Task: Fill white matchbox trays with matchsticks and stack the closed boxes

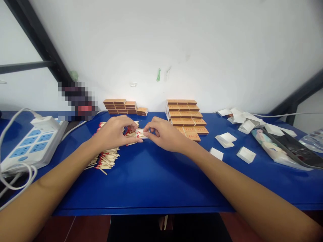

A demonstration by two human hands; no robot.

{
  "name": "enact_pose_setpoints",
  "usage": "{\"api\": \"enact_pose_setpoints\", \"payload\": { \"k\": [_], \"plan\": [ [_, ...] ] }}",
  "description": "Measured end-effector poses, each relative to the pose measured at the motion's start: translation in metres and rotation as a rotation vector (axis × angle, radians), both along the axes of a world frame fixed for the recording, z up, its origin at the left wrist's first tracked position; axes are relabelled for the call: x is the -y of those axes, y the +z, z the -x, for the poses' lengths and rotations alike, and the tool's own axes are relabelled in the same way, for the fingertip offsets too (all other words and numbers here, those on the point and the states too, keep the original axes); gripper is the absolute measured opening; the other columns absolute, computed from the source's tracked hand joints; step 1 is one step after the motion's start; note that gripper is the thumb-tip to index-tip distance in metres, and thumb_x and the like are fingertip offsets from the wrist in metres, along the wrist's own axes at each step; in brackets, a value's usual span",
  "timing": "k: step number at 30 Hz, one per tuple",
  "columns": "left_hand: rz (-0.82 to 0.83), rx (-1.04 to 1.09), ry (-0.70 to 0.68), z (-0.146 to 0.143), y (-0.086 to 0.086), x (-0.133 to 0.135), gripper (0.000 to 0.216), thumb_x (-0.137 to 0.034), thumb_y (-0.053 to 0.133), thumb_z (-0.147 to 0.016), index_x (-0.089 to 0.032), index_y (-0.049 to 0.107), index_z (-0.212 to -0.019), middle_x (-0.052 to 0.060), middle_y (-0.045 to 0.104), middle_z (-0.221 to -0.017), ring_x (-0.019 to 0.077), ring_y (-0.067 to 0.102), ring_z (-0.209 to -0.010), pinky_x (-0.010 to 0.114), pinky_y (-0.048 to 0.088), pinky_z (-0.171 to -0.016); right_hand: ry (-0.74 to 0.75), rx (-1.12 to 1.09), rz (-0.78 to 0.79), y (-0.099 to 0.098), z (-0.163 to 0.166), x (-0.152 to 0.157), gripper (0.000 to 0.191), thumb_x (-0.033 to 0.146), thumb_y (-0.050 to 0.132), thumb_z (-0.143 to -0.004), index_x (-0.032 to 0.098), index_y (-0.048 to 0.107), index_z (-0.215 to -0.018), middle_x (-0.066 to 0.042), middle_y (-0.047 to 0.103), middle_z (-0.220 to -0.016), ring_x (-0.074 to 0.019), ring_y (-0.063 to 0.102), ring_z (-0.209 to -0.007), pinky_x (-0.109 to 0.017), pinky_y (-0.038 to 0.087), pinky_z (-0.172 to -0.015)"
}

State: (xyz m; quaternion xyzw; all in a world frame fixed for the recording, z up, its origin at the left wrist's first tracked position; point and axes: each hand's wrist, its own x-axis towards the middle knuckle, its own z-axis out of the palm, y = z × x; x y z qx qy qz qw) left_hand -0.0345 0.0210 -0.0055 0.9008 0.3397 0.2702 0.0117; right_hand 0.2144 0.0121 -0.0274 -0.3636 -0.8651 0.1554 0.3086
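Between my two hands, just above the blue table, is a small white matchbox tray [140, 131] with red-tipped matches in it. My left hand [114, 132] grips the tray's left end between thumb and fingers. At its right end, the thumb and fingers of my right hand [163, 133] are pinched together on the tray and the matches; which of the two they press on is hard to tell. A heap of loose matches [108, 158] lies under and around my left hand, which hides part of it.
Stacked matchboxes stand by the wall: a small stack [119, 107] left, a stepped stack [186, 114] right. Several empty white trays [246, 155] lie right, beside a dark phone-like slab [297, 146] and plastic packaging [280, 151]. A power strip [32, 141] with white cables sits left.
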Motion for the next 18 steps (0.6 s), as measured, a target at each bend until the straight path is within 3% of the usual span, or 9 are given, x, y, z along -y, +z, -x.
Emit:
{"api": "enact_pose_setpoints", "payload": {
  "k": [6, 18],
  "plan": [
    [0.038, 0.006, 0.018, 0.001, -0.0004, 0.0006, 0.04, -0.057, 0.083, -0.084, -0.019, 0.07, -0.086, 0.001, 0.073, -0.083, 0.0177, 0.066, -0.076, 0.03, 0.045, -0.07, 0.054, -0.056, 0.044, -0.0001, 0.0008, -0.0018, 0.014, 0.02, 0.061, -0.102, 0.02, 0.074, -0.098, -0.005, 0.064, -0.095, -0.0178, 0.059, -0.09, -0.032, 0.044, -0.082],
    [0.065, 0.008, -0.009, -0.0007, -0.0001, 0.0017, 0.042, -0.059, 0.085, -0.082, -0.02, 0.074, -0.092, 0.001, 0.075, -0.086, 0.0178, 0.067, -0.079, 0.03, 0.046, -0.071, 0.02, -0.058, 0.077, -0.0025, 0.0017, -0.0033, 0.008, 0.021, 0.071, -0.098, 0.02, 0.078, -0.094, -0.003, 0.062, -0.092, -0.0162, 0.057, -0.086, -0.031, 0.042, -0.079]
  ]
}}
